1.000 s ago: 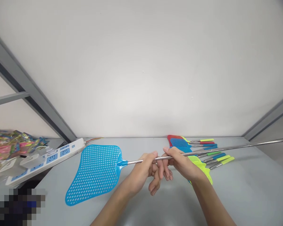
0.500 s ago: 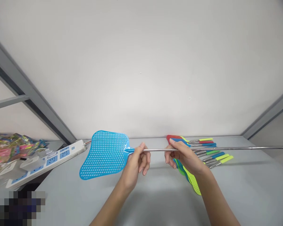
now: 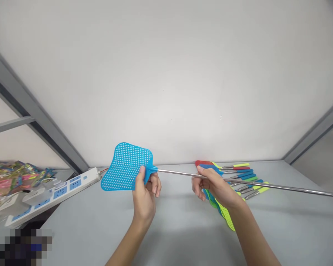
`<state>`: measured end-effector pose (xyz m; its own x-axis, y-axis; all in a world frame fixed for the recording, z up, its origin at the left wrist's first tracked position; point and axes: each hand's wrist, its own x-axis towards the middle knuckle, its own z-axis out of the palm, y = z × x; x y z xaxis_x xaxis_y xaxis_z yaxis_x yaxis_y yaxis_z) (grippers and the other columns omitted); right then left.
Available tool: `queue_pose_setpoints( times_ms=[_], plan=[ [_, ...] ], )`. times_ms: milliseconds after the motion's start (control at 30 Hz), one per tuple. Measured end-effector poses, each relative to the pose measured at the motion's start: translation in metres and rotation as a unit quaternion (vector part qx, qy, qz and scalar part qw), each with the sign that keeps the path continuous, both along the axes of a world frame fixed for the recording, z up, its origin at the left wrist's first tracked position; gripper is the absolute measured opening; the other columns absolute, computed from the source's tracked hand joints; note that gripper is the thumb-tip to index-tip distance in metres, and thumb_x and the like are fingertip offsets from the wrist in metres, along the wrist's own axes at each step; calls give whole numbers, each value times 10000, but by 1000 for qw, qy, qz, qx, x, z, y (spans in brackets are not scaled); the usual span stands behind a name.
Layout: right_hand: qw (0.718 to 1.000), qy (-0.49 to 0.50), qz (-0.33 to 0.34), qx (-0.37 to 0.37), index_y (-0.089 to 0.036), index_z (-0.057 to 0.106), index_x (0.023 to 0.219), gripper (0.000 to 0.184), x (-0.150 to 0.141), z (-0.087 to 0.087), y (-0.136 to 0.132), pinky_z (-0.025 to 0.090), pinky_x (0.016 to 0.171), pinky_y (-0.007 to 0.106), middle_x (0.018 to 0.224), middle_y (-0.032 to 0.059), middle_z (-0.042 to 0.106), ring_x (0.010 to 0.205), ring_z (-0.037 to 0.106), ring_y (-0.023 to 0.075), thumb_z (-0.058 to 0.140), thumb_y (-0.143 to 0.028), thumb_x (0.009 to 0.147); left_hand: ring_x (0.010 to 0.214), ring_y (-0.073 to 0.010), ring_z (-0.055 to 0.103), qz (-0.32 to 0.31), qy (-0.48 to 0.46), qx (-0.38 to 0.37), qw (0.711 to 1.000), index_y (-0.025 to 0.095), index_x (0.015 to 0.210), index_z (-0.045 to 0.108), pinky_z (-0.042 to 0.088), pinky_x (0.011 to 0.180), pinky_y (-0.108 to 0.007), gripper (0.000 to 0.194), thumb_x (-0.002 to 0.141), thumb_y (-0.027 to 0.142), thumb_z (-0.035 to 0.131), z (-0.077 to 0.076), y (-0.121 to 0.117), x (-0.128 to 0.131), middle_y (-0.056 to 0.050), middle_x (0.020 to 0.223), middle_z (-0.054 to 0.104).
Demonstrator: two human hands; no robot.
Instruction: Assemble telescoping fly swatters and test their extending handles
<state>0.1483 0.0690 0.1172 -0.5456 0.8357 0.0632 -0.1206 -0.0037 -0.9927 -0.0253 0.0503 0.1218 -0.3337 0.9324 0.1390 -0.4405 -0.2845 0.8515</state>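
Left hand clasping blue fly swatter at its neck, right hand pinching steel shaft

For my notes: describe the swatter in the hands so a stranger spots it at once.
On the grey table, a pile of fly swatters lies at the back right. Left of it, the left hand and right hand hold up a blue plastic fly swatter. Unlike the pile's blue one, it is off the table, its steel shaft running out of view to the right.
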Motion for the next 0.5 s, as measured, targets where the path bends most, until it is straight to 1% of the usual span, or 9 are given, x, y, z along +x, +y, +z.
queue_pose_setpoints(
  times_ms=[133, 267, 400, 500],
  plan=[
    [999, 3, 34, 1, -122, 535, 486, 532, -1, 1, -1, 346, 487, 250, 482, 29, 492, 417, 437, 98, 246, -382, 848, 351, -78, 341, -2, 20, 5, 1000, 160, 661, 506, 271, 355, -201, 280, 798, 358, 363, 2, 0, -2, 48, 380, 364],
    [999, 4, 38, -9, -123, 536, 490, 528, -4, 0, -1, 353, 501, 253, 489, 27, 492, 422, 435, 97, 245, -387, 843, 326, -66, 304, 13, 22, -2, 1000, 153, 643, 502, 260, 361, -194, 264, 783, 341, 380, 2, 0, 0, 58, 347, 338],
    [999, 5, 48, -12, -121, 531, 488, 526, -7, -2, -1, 353, 506, 252, 487, 24, 490, 417, 431, 94, 246, -384, 843, 316, -67, 284, 54, 1, -1, 999, 162, 692, 501, 234, 361, -189, 277, 797, 367, 350, -3, -2, 6, 64, 325, 332],
    [998, 13, 51, -16, -121, 529, 480, 521, -8, -3, 0, 351, 498, 251, 487, 24, 489, 413, 430, 94, 256, -377, 842, 313, -70, 274, 52, -24, 8, 998, 171, 718, 487, 229, 371, -186, 307, 818, 394, 302, -9, -5, 12, 69, 306, 319]
  ],
)
